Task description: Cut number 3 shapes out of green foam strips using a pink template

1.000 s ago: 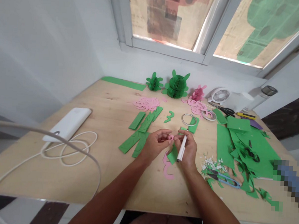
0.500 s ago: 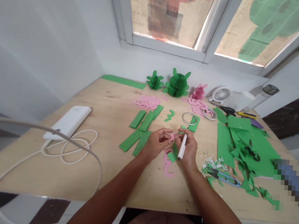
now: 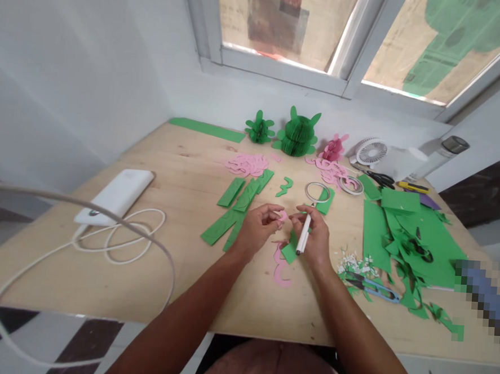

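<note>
A small curved pink paper cutout (image 3: 282,215) is pinched in the fingers of my left hand (image 3: 256,228). My right hand (image 3: 317,236) grips a white marker (image 3: 303,235) that slants across the palm, and its fingertips are close to the pink piece. Whether those fingertips touch the piece, I cannot tell. Below the hands, a wavy pink paper strip (image 3: 283,277) lies on the wooden table (image 3: 142,293), beside a green paper piece (image 3: 290,251) partly under my right hand. Just beyond the fingers rests a wavy green cutout (image 3: 284,186).
Green paper strips (image 3: 217,225) lie left of my hands. Pink cutouts (image 3: 248,165) are heaped behind, near green honeycomb paper figures (image 3: 297,136). To the right are blue snips (image 3: 375,287) and green scraps (image 3: 411,247). A white power bank (image 3: 116,197) with a looped cable sits left.
The pink cutout and my left hand have shifted slightly left, away from my right fingertips, opening a small gap. The view has tilted down slightly.
</note>
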A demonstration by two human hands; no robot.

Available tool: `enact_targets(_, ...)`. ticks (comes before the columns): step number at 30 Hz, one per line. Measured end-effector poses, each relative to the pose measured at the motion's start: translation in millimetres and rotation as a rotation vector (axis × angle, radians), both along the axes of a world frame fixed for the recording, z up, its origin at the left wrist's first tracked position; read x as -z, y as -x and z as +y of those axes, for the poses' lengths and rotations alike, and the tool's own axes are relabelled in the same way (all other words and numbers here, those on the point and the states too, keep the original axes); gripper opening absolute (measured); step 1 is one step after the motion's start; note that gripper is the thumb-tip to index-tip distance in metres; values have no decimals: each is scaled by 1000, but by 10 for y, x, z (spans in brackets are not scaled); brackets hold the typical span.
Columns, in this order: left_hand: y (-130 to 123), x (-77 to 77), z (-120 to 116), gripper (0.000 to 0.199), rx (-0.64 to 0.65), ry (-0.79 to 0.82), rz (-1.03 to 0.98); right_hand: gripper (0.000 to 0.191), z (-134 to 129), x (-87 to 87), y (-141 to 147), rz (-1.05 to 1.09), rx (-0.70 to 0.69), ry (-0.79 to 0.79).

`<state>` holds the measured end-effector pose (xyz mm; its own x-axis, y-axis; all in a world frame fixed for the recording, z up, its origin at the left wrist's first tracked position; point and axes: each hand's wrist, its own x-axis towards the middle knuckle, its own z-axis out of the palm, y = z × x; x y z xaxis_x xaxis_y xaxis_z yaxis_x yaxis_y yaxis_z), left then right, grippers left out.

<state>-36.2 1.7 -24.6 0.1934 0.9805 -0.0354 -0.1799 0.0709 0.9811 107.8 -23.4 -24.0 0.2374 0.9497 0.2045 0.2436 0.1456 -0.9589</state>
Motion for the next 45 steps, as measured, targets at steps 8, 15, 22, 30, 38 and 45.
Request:
enact_targets(8,1,26,19,26,-45,-3,23,20,-54,-267,-136,-308,-176,-3)
enact_targets(15,24,30,41,29,-61,-2,46,22,-178,-199,-211,-729,-278,-38)
enact_targets(22,30,53,74,30,-82,-20,69,19,-200,40,-230,-815,-313,-178)
enact_targets(30,33,118,94,32,-66,-28,87,21,-168,87,-240,-896,-355,-245)
enact_targets(38,26,151,98,31,-20,-37,128,22,-136,117,-246,-825,-302,-229)
enact_targets(45,10,121,48,23,56,-76,195,27,-139,83,-290,-732,-273,-204)
